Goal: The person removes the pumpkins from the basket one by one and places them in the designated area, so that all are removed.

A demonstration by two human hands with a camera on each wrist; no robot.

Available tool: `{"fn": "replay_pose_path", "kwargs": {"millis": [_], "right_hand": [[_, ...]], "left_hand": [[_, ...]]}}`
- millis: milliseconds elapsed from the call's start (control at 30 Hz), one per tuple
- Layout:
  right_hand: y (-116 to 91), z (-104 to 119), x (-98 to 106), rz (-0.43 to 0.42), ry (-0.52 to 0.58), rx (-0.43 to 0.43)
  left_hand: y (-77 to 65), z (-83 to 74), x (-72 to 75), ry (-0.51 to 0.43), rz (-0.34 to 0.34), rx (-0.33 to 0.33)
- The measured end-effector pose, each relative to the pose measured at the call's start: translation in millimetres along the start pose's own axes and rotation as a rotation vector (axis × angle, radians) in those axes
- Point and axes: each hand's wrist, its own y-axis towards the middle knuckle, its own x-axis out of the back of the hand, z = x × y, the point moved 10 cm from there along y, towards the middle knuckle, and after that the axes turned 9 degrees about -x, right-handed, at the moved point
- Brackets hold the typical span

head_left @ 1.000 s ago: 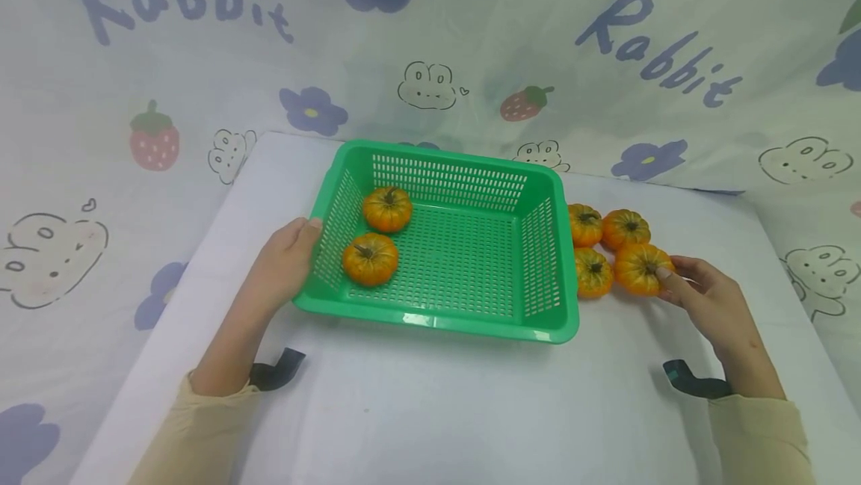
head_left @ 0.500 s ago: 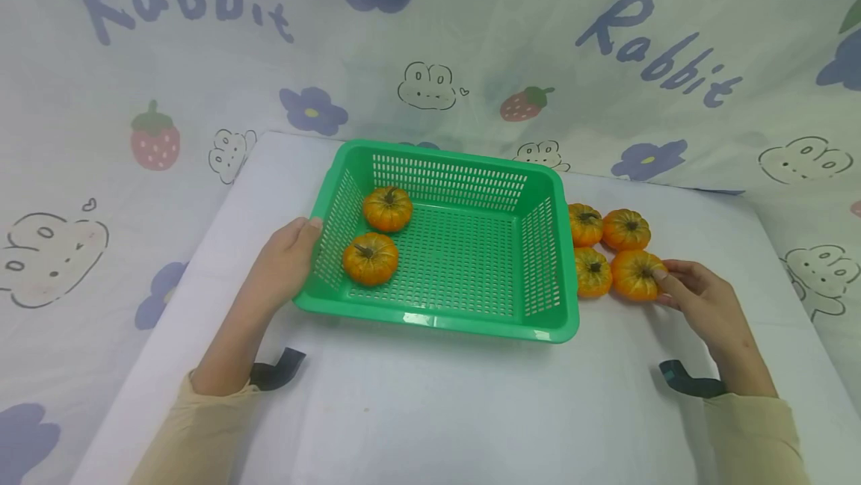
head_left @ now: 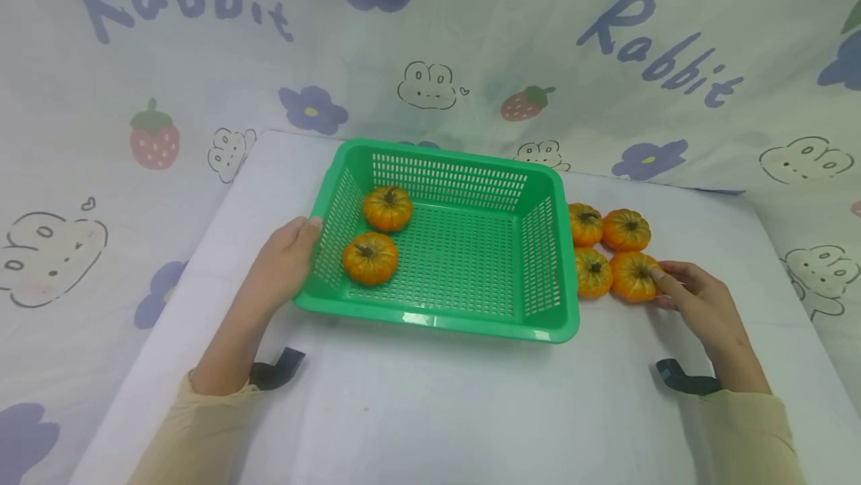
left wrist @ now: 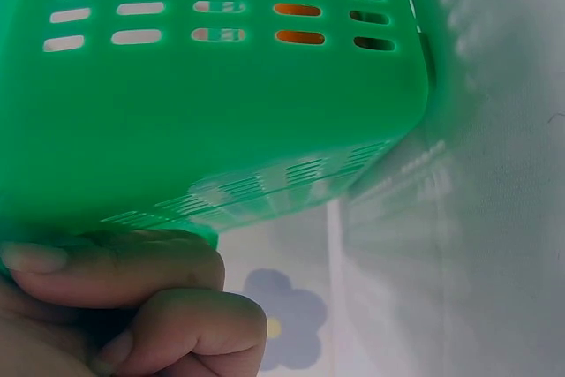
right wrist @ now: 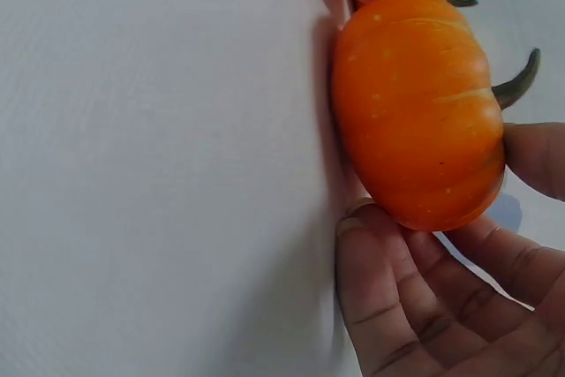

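A green plastic basket (head_left: 437, 326) stands mid-table with slotted walls. My left hand (head_left: 285, 261) grips its left rim; in the left wrist view the fingers (left wrist: 177, 324) curl beneath the edge. Two small orange pumpkins lie inside along the left wall, a rear pumpkin (head_left: 387, 209) and a front pumpkin (head_left: 371, 258). Right of the basket, my right hand (head_left: 702, 306) holds another pumpkin (head_left: 634, 276) between thumb on top and fingers at its right side. In the right wrist view that pumpkin (right wrist: 419, 112) sits at the white tabletop, its dark stem beside the thumb.
Beside the held one are three more pumpkins: a near pumpkin (head_left: 593, 273), a back pumpkin (head_left: 585, 225) and a back right pumpkin (head_left: 626, 230). The white table (head_left: 430, 410) extends in front of the basket. A patterned cloth (head_left: 471, 36) hangs behind.
My right hand has brought its pumpkin slightly left and down, in beside the near pumpkin. The left hand and the basket have stayed put.
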Motion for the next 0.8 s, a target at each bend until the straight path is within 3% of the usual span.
{"fn": "replay_pose_path", "kwargs": {"millis": [233,800], "right_hand": [[2.4,-3.9,-0.7,-0.012,-0.014,-0.031],[-0.5,0.5,1.2,0.025,0.026,-0.012]], "left_hand": [[0.3,1.7,-0.5,-0.005,0.002,0.000],[0.9,4.0,-0.7,-0.020,0.000,0.008]]}}
